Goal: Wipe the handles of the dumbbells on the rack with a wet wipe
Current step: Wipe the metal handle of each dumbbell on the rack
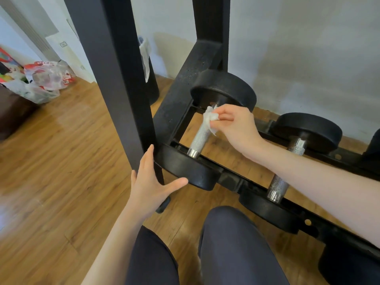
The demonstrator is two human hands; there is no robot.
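At the centre of the frame, the right hand (234,128) pinches a crumpled white wet wipe (209,120) against the upper end of a knurled steel dumbbell handle (198,138). The left hand (151,179), fingers spread, rests against the black rack post (115,79) and the near weight head (189,171). A second dumbbell (296,161) lies to the right on the rack's rails. Plastic bags (47,79) sit on the wood floor at upper left.

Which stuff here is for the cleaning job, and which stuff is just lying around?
For the job: wet wipe pinched in the right hand; left dumbbell handle; next dumbbell handle; rack; left hand steadying.

Just lying about: plastic bags; black bin.
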